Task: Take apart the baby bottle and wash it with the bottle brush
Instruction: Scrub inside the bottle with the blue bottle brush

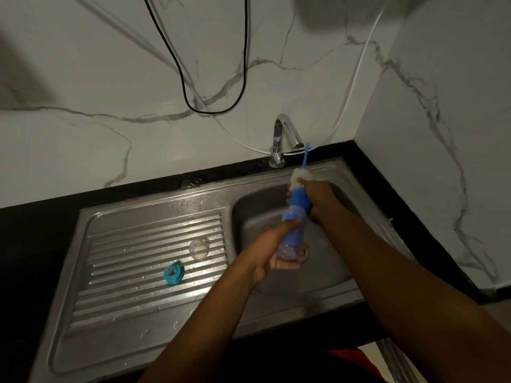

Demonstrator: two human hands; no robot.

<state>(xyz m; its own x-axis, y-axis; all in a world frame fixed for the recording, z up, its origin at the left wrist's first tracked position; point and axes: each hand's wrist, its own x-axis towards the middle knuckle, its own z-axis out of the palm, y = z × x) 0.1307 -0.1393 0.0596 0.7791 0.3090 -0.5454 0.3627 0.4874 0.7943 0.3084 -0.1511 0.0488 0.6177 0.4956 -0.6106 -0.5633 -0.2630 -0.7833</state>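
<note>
Over the sink basin (257, 205) my left hand (272, 246) grips the lower part of the clear baby bottle (293, 233), which looks blue from the brush inside it. My right hand (318, 197) grips the bottle brush near the bottle's mouth; foam sits there and the blue brush handle (305, 156) sticks up toward the tap. The clear nipple (199, 247) and the teal bottle ring (173, 273) lie on the ribbed drainboard to the left.
A chrome tap (284, 136) stands behind the basin; I see no water running. The steel drainboard (124, 272) is wet with drops. Black and white cables hang on the marble wall. A black countertop (41, 217) frames the sink.
</note>
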